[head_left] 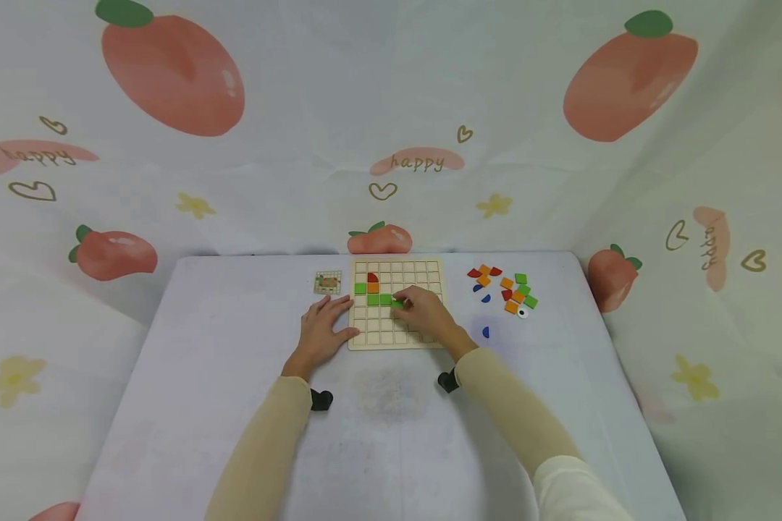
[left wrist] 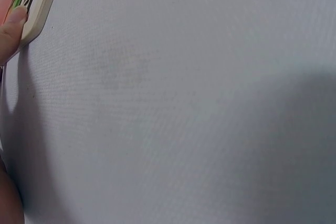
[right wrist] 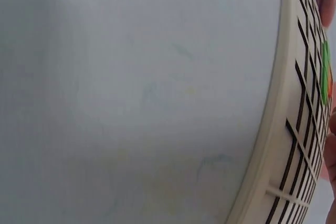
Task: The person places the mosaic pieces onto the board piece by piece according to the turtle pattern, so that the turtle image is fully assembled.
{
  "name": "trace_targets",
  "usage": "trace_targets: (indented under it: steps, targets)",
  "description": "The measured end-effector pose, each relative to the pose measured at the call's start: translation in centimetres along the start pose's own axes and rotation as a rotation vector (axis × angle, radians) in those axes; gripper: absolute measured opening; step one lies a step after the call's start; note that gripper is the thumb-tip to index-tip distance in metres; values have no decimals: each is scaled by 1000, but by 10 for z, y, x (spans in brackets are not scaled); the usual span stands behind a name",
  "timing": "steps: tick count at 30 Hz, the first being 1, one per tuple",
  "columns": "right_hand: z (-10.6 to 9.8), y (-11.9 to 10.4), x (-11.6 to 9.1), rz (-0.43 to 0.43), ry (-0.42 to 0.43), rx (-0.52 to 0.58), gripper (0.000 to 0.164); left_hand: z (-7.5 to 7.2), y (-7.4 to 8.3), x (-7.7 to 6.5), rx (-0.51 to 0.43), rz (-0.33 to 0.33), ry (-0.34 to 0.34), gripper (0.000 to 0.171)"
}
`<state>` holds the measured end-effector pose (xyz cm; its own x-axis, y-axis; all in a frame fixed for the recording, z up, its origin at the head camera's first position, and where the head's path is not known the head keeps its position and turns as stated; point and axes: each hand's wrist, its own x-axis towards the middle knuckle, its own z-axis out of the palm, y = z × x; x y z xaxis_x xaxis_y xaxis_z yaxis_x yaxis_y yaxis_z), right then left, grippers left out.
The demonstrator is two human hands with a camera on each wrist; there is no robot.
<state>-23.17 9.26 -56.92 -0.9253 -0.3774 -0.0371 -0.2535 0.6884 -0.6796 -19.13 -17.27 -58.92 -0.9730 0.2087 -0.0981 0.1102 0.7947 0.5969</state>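
A pale wooden grid board [head_left: 374, 337] lies at the far side of the table. My left hand [head_left: 321, 333] rests at its left edge with fingers spread; the left wrist view shows the thumb [left wrist: 11, 27] touching the board's corner. Over the middle of the grid, my right hand [head_left: 428, 313] pinches a green square tile [head_left: 397, 304] between thumb and fingers. Just left of that tile sit two green squares [head_left: 379, 299]. Above them are an orange square [head_left: 373, 288], a red quarter-round piece [head_left: 373, 277] and another green square [head_left: 360, 288].
A small picture card [head_left: 328, 283] lies left of the board. To the right are scattered orange squares [head_left: 511, 307], green squares [head_left: 520, 278], red pieces [head_left: 496, 271], blue half-rounds [head_left: 486, 332] and a white eye disc [head_left: 523, 313]. A printed cloth wall [head_left: 287, 195] stands behind the table.
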Motion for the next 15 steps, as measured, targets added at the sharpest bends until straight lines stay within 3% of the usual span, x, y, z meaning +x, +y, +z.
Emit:
trace_targets:
  steps: [7,15]
  targets:
    - [16,-9,3,-116,19,-135,30,2,-4,0,1,13,12,69]
    - [23,-15,2,-125,32,-226,29,2,-2,0,-7,10,15,68]
